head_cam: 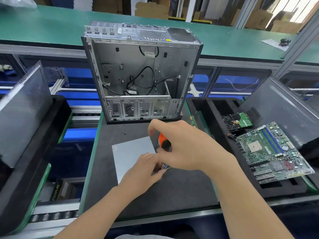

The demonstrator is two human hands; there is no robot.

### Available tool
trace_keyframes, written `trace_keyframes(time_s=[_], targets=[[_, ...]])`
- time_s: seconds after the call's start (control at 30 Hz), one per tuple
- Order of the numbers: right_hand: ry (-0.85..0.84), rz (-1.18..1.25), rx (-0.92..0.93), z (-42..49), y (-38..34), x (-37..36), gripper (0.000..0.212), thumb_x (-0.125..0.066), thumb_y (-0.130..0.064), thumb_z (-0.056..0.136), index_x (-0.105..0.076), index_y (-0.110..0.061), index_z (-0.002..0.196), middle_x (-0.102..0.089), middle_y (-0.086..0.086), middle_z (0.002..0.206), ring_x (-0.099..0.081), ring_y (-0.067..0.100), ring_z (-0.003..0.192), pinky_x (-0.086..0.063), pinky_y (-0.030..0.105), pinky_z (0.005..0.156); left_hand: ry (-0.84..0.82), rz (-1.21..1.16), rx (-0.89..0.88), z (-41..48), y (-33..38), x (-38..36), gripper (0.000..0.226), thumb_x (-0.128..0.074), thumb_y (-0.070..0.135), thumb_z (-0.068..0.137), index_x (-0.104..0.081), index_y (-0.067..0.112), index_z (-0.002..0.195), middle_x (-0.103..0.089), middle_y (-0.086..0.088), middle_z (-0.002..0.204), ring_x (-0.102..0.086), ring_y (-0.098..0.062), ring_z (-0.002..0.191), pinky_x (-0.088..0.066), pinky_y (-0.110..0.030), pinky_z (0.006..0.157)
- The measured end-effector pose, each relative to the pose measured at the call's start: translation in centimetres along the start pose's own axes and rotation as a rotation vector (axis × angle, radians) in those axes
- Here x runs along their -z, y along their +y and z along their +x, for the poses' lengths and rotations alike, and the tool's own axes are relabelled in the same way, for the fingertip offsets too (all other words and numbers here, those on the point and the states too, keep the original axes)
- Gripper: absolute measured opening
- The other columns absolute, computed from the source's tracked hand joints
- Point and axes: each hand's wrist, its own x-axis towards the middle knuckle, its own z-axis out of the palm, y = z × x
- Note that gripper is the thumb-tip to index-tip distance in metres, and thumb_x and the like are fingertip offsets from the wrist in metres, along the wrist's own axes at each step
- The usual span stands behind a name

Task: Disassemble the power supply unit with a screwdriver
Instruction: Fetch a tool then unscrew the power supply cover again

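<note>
The grey metal power supply unit [131, 152] lies flat on the dark mat [172, 190] in front of me. My left hand [146, 168] grips its right edge, where coloured wires [166, 167] stick out. My right hand [183, 145] holds a screwdriver with an orange and black handle [164, 141] upright at the unit's right side. The screwdriver's tip is hidden behind my hands.
An open, emptied computer case [139, 73] stands upright just beyond the unit. A black foam tray [215, 107] on the right carries a green motherboard [272, 152] and a hard drive [237, 121]. Grey side panels lean at far left [22, 107] and far right [283, 109]. A small screw [125, 134] lies on the mat.
</note>
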Motion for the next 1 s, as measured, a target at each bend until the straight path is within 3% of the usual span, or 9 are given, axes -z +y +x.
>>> trace_keyframes(time_s=[0.03,0.13,0.27,0.33,0.53,0.7,0.83,0.93,1.0], targets=[[0.076,-0.096,-0.054,0.2,-0.2,-0.2,0.021,-0.061,-0.044,0.094,-0.047,-0.030,0.103,-0.056,-0.008,0.074,-0.057,0.023,0.074,-0.043,0.034,0.056,-0.003,0.004,0.004,0.0,0.0,0.0,0.014,-0.060,0.042,0.098,-0.052,0.034,0.090,-0.056,0.018,0.087,-0.053,-0.007,0.090,-0.052,-0.033,0.072],[0.200,-0.214,-0.303,0.7,-0.3,-0.8,0.051,-0.046,-0.071,0.097,-0.047,-0.023,0.082,-0.047,-0.003,0.068,-0.046,0.019,0.061,-0.028,0.029,0.050,0.005,0.015,0.008,-0.1,0.0,0.0,0.023,-0.061,0.042,0.097,-0.044,0.035,0.083,-0.054,0.018,0.086,-0.047,-0.005,0.094,-0.050,-0.033,0.072],[0.119,-0.076,-0.263,0.7,0.3,-0.3,0.027,-0.057,-0.052,0.099,-0.052,-0.026,0.094,-0.057,-0.002,0.080,-0.058,0.027,0.080,-0.050,0.037,0.065,0.008,0.023,0.006,-0.3,0.0,0.1,0.027,-0.063,0.043,0.098,-0.042,0.037,0.083,-0.053,0.020,0.086,-0.046,-0.004,0.097,-0.049,-0.030,0.071],[0.058,0.023,-0.188,0.4,0.5,0.2,0.013,-0.061,-0.037,0.097,-0.050,-0.029,0.100,-0.059,-0.008,0.079,-0.058,0.018,0.080,-0.056,0.043,0.070,0.005,0.017,0.010,-0.2,0.1,0.2,0.026,-0.063,0.043,0.098,-0.042,0.038,0.083,-0.053,0.020,0.086,-0.046,-0.005,0.097,-0.050,-0.031,0.072],[-0.060,0.105,-0.035,-0.3,0.4,0.6,0.037,-0.063,-0.012,0.082,-0.049,-0.032,0.109,-0.058,-0.011,0.083,-0.053,0.005,0.077,-0.051,0.036,0.063,0.004,0.026,-0.010,-0.2,0.1,0.2,0.014,-0.062,0.044,0.097,-0.054,0.032,0.095,-0.054,0.020,0.087,-0.047,-0.004,0.095,-0.050,-0.032,0.077],[0.068,-0.100,-0.050,-0.1,-0.4,0.1,0.020,-0.062,-0.041,0.089,-0.049,-0.028,0.098,-0.057,-0.009,0.081,-0.058,0.020,0.078,-0.041,0.033,0.057,-0.007,0.018,0.012,0.0,0.2,0.2,0.014,-0.059,0.042,0.098,-0.054,0.030,0.091,-0.056,0.018,0.087,-0.052,-0.006,0.092,-0.053,-0.035,0.076],[0.237,-0.188,-0.331,0.5,-0.6,-0.8,0.056,-0.049,-0.071,0.096,-0.037,-0.023,0.069,-0.045,-0.002,0.067,-0.042,0.016,0.056,-0.025,0.028,0.048,0.004,0.026,0.010,-0.2,0.2,0.1,0.021,-0.061,0.041,0.097,-0.045,0.035,0.084,-0.052,0.019,0.084,-0.046,-0.005,0.093,-0.049,-0.032,0.072],[0.221,-0.168,-0.416,0.9,-0.4,-1.0,0.060,-0.051,-0.070,0.096,-0.039,-0.020,0.068,-0.044,0.000,0.068,-0.041,0.018,0.056,-0.025,0.030,0.047,0.004,0.040,0.016,-0.2,0.2,0.0,0.024,-0.063,0.040,0.098,-0.044,0.036,0.084,-0.052,0.019,0.084,-0.045,-0.005,0.093,-0.049,-0.031,0.071],[0.165,-0.143,-0.378,1.0,-0.1,-0.8,0.047,-0.058,-0.059,0.098,-0.048,-0.020,0.074,-0.051,0.001,0.073,-0.053,0.027,0.066,-0.036,0.031,0.052,0.005,0.031,0.015,-0.2,0.1,0.1,0.022,-0.063,0.042,0.097,-0.045,0.036,0.085,-0.053,0.019,0.085,-0.046,-0.004,0.094,-0.048,-0.029,0.071]])
